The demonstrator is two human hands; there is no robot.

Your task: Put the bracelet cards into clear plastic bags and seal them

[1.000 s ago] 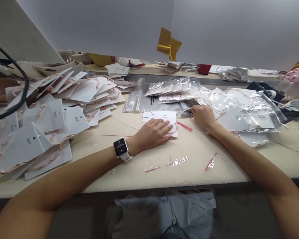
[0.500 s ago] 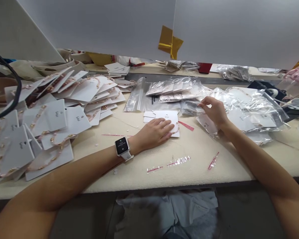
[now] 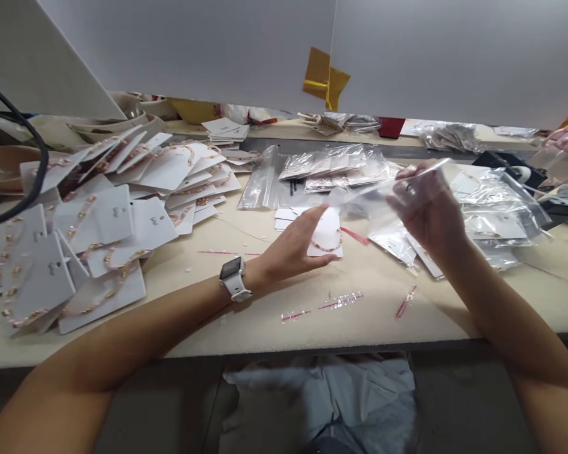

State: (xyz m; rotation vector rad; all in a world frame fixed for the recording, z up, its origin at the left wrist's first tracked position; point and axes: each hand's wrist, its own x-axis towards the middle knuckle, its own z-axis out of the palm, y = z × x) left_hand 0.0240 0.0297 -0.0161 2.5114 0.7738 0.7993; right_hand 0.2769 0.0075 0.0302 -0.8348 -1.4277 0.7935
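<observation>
A heap of white bracelet cards [image 3: 99, 227] crowds the left of the beige table [image 3: 246, 328]. At centre the left hand [image 3: 296, 246], fingers loosely straight, touches a single white card with a pink bead bracelet [image 3: 329, 236]. The right hand [image 3: 423, 208] pinches a limp clear plastic bag [image 3: 378, 192], raised just above that card, with piled clear bags [image 3: 492, 208] behind it.

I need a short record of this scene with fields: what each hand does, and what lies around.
Left hand: open, fingertips at the small white card with a beaded bracelet
Right hand: raised, pinching a clear plastic bag
Left side: heap of white bracelet cards
Right side: pile of clear bags
Surface: beige table
</observation>
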